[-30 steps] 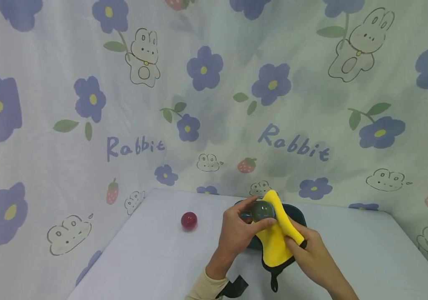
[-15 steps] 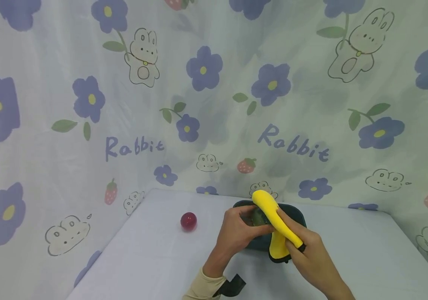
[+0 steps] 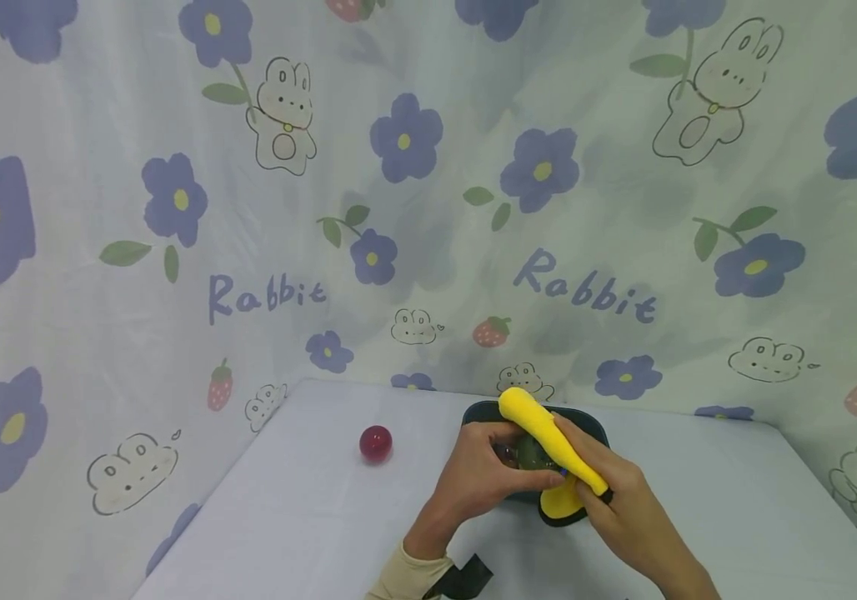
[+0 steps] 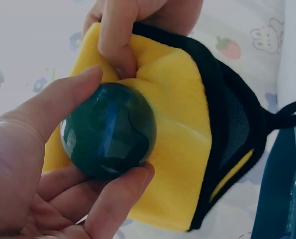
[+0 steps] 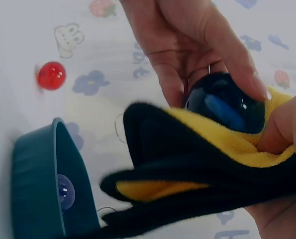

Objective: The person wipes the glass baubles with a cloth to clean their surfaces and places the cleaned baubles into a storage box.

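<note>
Now, left hand (image 3: 473, 475) cupping a dark green ball (image 4: 108, 130), thumb over the top and fingers curled beneath, so most of the glossy surface stays exposed. Grip clamped round the ball, held in the air above the worktop (image 3: 308, 517), just in front of the teal bowl (image 3: 484, 410). Right hand (image 3: 616, 500) pinching a yellow cloth (image 3: 541, 425) with a black backing, thumb pressing the yellow face into the ball's side; grip closed on the cloth. Cloth draped over the right fingers, nap inward against the ball, black side outward, hanging loop (image 4: 287, 113) dangling free. Seems held that way to let the soft face rub the ball while the other hand steadies it.

Seen from the right wrist: ball (image 5: 227, 107) nestled between left fingers and the cloth's fold (image 5: 207, 164), touching both. Bowl (image 5: 43, 184) below and to the side, with one clear bluish ball (image 5: 64, 191) resting inside it. Bowl parked close under the hands, probably so balls travel only a short way in and out.

Off to the left, red ball (image 3: 376, 442) sitting alone on the worktop, well apart from the bowl and both hands. Behind, a curtain (image 3: 173, 208) printed with rabbits and purple flowers.
</note>
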### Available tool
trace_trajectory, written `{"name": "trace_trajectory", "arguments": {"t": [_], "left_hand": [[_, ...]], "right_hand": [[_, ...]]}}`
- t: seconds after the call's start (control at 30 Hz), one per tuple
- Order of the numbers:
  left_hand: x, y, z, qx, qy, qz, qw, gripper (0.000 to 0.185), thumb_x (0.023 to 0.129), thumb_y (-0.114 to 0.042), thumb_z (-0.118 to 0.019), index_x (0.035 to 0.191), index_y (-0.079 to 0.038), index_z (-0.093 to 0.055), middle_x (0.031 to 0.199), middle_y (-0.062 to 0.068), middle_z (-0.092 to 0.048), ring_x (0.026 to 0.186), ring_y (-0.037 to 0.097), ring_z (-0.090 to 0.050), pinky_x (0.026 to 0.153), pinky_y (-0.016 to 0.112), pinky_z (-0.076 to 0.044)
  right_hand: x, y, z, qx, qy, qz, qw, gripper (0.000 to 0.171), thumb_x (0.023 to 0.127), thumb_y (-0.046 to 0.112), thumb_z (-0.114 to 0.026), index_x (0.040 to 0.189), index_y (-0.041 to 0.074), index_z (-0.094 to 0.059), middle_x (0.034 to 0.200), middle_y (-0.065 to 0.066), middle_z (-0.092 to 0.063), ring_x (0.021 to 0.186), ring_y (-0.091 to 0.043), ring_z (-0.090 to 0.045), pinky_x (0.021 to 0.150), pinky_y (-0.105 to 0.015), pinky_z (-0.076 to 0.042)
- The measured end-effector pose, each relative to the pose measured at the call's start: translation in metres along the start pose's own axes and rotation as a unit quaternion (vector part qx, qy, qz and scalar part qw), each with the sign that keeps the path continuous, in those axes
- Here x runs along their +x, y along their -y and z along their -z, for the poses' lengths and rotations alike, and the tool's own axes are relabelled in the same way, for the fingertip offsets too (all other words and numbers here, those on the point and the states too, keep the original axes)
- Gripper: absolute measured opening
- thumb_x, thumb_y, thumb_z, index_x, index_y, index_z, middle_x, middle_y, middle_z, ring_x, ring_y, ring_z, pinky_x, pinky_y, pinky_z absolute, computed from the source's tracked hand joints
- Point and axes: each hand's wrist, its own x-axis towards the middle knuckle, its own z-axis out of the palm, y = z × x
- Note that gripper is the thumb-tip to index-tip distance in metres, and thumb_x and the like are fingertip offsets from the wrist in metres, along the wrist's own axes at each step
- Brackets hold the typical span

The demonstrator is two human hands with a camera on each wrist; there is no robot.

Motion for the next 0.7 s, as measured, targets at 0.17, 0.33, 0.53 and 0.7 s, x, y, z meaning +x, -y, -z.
{"name": "trace_trajectory", "arguments": {"t": [0.17, 0.33, 0.53, 0.7], "left_hand": [[-0.0016, -0.0034, -0.0008, -0.016, 0.011, -0.011, 0.9998, 0.044, 0.081, -0.030, -0.090, 0.122, -0.022, -0.076, 0.112, -0.006, -0.078, 0.088, 0.003, -0.074, 0.078, 0.024, -0.063], [-0.0018, -0.0029, -0.0021, -0.018, 0.008, -0.029, 0.9994, 0.045, 0.081, -0.027, -0.089, 0.124, -0.022, -0.076, 0.115, -0.003, -0.077, 0.092, 0.002, -0.073, 0.076, 0.025, -0.063], [-0.0021, -0.0040, -0.0034, -0.018, 0.000, -0.027, 0.9995, 0.046, 0.081, -0.026, -0.090, 0.125, -0.024, -0.075, 0.116, 0.000, -0.078, 0.094, 0.002, -0.072, 0.075, 0.024, -0.063], [-0.0016, -0.0039, -0.0034, -0.007, -0.005, -0.022, 0.9997, 0.046, 0.081, -0.027, -0.090, 0.125, -0.025, -0.076, 0.114, 0.001, -0.078, 0.090, 0.002, -0.071, 0.074, 0.023, -0.062]], "right_hand": [[-0.0001, -0.0044, 0.0012, 0.024, 0.008, -0.017, 1.000, 0.076, 0.088, -0.017, -0.063, 0.155, 0.015, -0.048, 0.146, -0.014, -0.062, 0.106, 0.000, -0.063, 0.084, -0.020, -0.061], [-0.0006, -0.0073, 0.0019, 0.059, 0.016, -0.036, 0.998, 0.072, 0.089, -0.018, -0.058, 0.154, 0.011, -0.048, 0.133, -0.019, -0.068, 0.084, -0.001, -0.058, 0.071, -0.020, -0.057], [-0.0014, -0.0091, 0.0023, 0.095, 0.023, -0.059, 0.993, 0.066, 0.092, -0.015, -0.055, 0.154, 0.006, -0.048, 0.106, -0.010, -0.070, 0.071, -0.003, -0.053, 0.062, -0.023, -0.052], [-0.0018, -0.0086, 0.0018, 0.102, 0.025, -0.071, 0.992, 0.062, 0.093, -0.014, -0.056, 0.153, 0.002, -0.048, 0.106, -0.010, -0.071, 0.073, -0.004, -0.056, 0.064, -0.023, -0.055]]}}
